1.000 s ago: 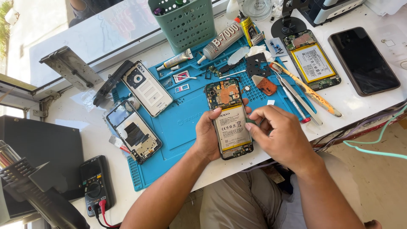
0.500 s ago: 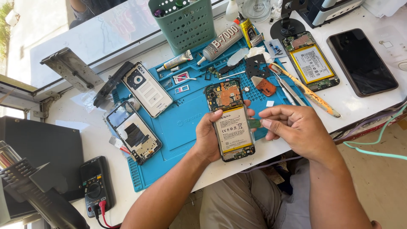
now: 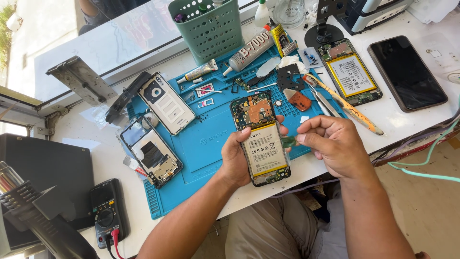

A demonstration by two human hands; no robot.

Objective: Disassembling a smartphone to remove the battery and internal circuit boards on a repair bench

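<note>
I see the left hand (image 3: 235, 160) gripping the opened phone (image 3: 261, 139) above the blue mat (image 3: 201, 144), its battery facing up, while the right hand (image 3: 335, 144) pinches a small green part (image 3: 289, 141) just beside the phone's edge.

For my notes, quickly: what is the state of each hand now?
Left hand: closed around the opened phone.
Right hand: pinching a small green part.

I see a white battery label (image 3: 262, 149) on the opened phone in my left hand (image 3: 235, 160); far right lies a dark rectangular phone screen (image 3: 407, 72), beside another white-labelled, yellow-edged battery (image 3: 352, 75)
</note>
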